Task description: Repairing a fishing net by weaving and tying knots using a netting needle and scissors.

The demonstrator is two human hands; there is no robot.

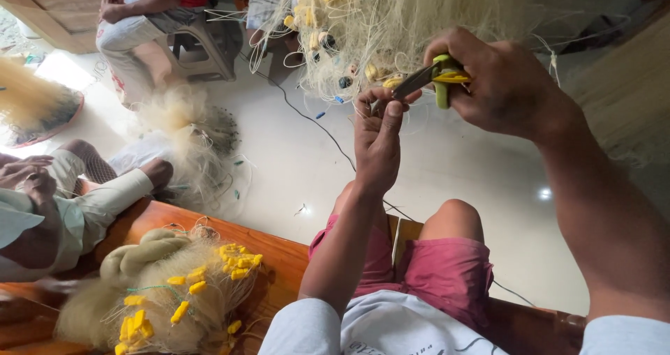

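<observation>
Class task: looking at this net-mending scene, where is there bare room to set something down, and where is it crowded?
Bare: the white floor between the person's knees and the hanging net. Crowded: the wooden bench at left, piled with net and yellow floats, and the floor by the loose net heap.

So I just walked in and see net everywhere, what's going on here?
A seated person works on a pale fishing net hanging in front of them. The right hand holds small yellow-handled scissors at the net's threads; the left hand pinches the threads by the blades. Another net with yellow floats lies bundled on the wooden bench. Other people sit nearby.
</observation>
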